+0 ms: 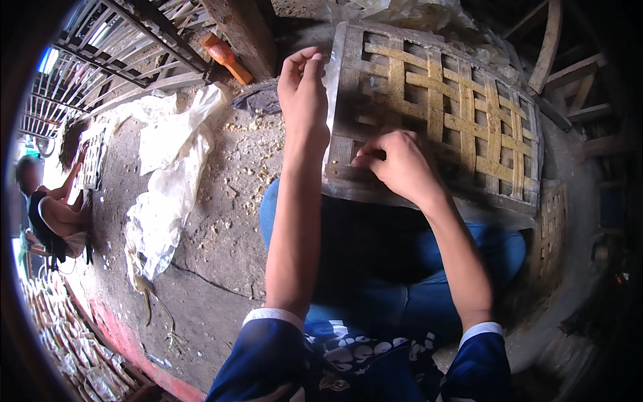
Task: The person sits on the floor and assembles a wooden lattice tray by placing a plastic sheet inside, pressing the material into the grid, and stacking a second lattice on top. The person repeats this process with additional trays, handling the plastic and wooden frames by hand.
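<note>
A wooden-framed panel of woven, yellowish flat strips (435, 107) lies before me, slanting down to the right over my lap. My left hand (305, 94) is raised just left of the panel's left edge, fingers curled in and thumb closed against them; anything between them is too small to make out. Beside it, clear plastic (331, 87) shows along that edge. Over the panel's near left corner, my right hand (402, 164) is bent in a pinch, its fingertips at the lattice close to the near rail (362, 191). What those fingertips grip cannot be seen.
An orange bottle-shaped object (226, 57) leans by a wooden post (244, 30). Crumpled white plastic sheeting (167, 174) and scattered crumbs lie on the floor to my left. Farther left, another person (57, 208) sits at a similar panel (92, 157). Another woven panel (552, 228) is at my right.
</note>
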Motion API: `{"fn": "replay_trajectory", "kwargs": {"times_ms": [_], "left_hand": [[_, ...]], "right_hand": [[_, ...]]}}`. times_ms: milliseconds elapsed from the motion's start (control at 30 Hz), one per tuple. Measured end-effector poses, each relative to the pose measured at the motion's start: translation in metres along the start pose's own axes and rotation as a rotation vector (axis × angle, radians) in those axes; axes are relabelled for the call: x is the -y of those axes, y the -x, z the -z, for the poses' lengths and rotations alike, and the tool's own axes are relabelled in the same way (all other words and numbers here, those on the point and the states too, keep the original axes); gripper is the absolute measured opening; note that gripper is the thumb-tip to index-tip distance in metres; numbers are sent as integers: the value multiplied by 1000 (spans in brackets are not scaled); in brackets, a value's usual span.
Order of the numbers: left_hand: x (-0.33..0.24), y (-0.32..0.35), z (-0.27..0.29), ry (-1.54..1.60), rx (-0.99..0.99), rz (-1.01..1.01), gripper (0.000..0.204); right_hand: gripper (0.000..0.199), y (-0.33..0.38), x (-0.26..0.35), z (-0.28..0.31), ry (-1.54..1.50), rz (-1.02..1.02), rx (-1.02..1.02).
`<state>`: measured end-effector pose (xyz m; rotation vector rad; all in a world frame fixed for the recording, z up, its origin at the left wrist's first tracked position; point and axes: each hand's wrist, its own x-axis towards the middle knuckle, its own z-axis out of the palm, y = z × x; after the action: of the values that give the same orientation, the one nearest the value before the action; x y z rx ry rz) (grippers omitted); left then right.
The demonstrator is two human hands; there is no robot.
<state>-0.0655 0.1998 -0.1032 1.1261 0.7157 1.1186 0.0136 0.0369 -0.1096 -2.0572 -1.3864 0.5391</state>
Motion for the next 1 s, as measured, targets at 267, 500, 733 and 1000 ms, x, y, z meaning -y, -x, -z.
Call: {"fn": "replay_trajectory", "kwargs": {"times_ms": [267,500,733,1000], "left_hand": [[-5,4,-5,1,53,90,21],[-6,6,-5,20,27,60,21],[-2,2,1,49,7,46,21],[-7,-1,6,61,-2,71,21]], "right_hand": [[8,-1,4,0,95,122,34],[7,0,-11,-15,26,328,-102],[9,-1,-14,-15,-47,276,-188],[15,-2,-13,-1,35,188,-2]]}}
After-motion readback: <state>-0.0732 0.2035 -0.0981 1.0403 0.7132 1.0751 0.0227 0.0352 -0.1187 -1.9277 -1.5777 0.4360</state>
